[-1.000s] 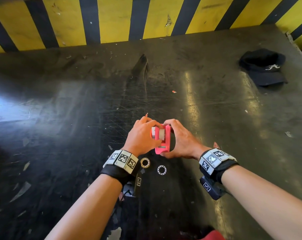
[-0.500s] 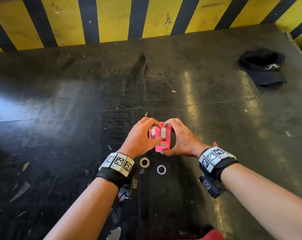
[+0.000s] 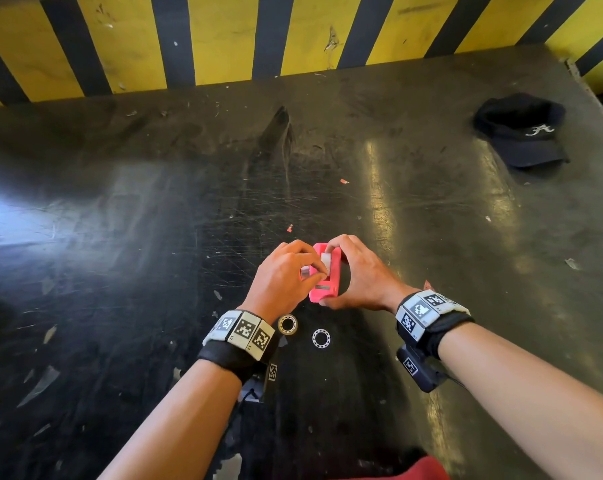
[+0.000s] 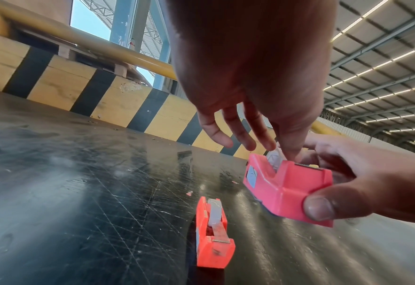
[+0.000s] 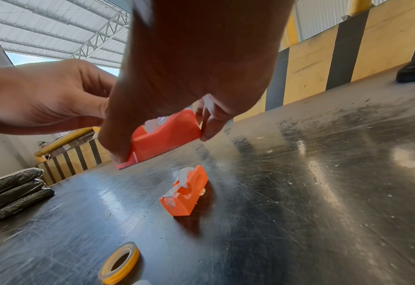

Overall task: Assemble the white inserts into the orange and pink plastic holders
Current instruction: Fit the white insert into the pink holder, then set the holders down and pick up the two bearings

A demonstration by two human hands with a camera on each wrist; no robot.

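Note:
My right hand grips the pink holder by its two ends, thumb on the near end, and holds it tilted just above the table. A white insert sits in the holder's slot. My left hand reaches in from the left, and its thumb and forefinger pinch that insert inside the slot. The orange holder lies on the table under my hands with a white insert in it; it also shows in the right wrist view. In the head view my left hand hides most of it.
A yellow tape roll and a white ring lie just in front of my wrists. A dark cap lies at the far right. Black wrapped rolls are stacked off to the left. A yellow-and-black striped barrier borders the table's far edge.
The pink holder has turned in my hands, its far end tipping left. My left thumb and forefinger have slid down onto the white insert in the slot.

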